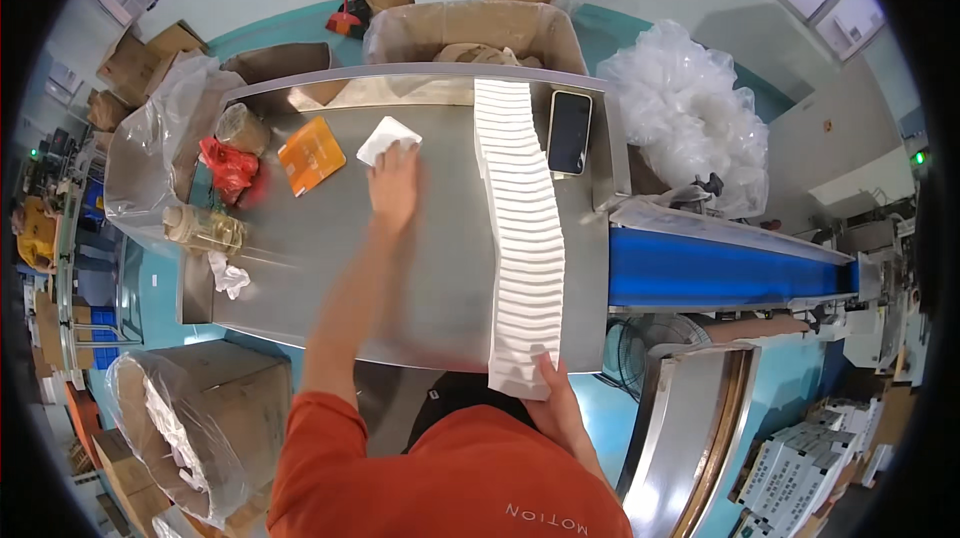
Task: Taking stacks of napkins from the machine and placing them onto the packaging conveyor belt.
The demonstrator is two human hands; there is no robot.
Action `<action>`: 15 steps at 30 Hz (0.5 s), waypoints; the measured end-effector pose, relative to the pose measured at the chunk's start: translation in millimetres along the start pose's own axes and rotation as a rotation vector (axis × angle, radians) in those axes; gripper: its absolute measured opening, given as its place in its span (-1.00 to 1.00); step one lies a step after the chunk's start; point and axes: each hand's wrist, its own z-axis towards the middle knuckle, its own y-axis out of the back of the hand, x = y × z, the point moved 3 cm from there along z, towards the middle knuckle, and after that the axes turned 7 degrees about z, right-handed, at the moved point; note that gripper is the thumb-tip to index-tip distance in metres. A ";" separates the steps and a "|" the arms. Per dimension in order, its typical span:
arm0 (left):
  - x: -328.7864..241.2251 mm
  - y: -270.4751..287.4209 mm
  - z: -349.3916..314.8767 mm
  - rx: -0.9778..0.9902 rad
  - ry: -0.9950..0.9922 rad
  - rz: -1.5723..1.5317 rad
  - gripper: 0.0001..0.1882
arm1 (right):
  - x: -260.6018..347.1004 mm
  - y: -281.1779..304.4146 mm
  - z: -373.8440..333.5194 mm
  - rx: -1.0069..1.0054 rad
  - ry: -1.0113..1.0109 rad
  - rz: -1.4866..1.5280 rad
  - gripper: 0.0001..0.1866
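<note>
A long row of overlapping white folded tissues [527,228] runs from the far rim of the steel table [440,268] to its near edge. Its near end juts over that edge, where my right hand [556,400] grips it, thumb on top and the other fingers mostly hidden. My left hand [396,188] reaches far across the table, slightly blurred. Its fingers lie outstretched on a single white folded piece [386,138], possibly a tissue. An orange packet [312,156] lies left of that hand.
A dark phone [569,133] lies right of the row. At the table's left are a red plastic bag [230,166], a clear jar [205,228] and crumpled tissue [230,276]. A blue conveyor belt [725,270] adjoins on the right. Plastic-lined boxes [235,408] stand around.
</note>
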 end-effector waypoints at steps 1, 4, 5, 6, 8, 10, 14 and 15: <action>24.0 -20.4 14.3 0.147 -0.028 0.077 -0.66 | 1.0 -1.0 -0.6 -0.004 -0.002 -0.003 -0.38; 84.7 -47.8 38.9 0.255 0.109 0.196 -0.66 | -0.2 11.2 1.7 -0.015 -0.025 0.018 -0.23; 91.1 -47.6 47.7 0.247 0.147 0.230 -0.66 | -0.9 15.2 2.4 -0.023 -0.014 0.025 -0.23; 87.2 -48.4 54.0 0.137 0.178 0.200 -0.66 | -2.3 19.2 2.7 -0.086 -0.043 -0.026 -0.20; 47.8 -33.0 83.3 -0.089 0.120 -0.073 -0.69 | 7.3 18.1 2.0 -0.176 -0.103 -0.107 -0.09; -29.2 -2.3 112.3 -0.156 -0.204 -0.322 -0.72 | 9.0 19.9 7.1 -0.191 -0.092 -0.073 -0.08; -114.1 -0.1 134.6 -0.122 -0.290 -0.363 -0.56 | 7.0 23.7 11.9 -0.169 -0.119 -0.121 -0.04; -121.6 -1.1 136.9 -0.125 -0.288 -0.363 -0.56 | 7.9 25.6 14.7 -0.168 -0.118 -0.125 -0.04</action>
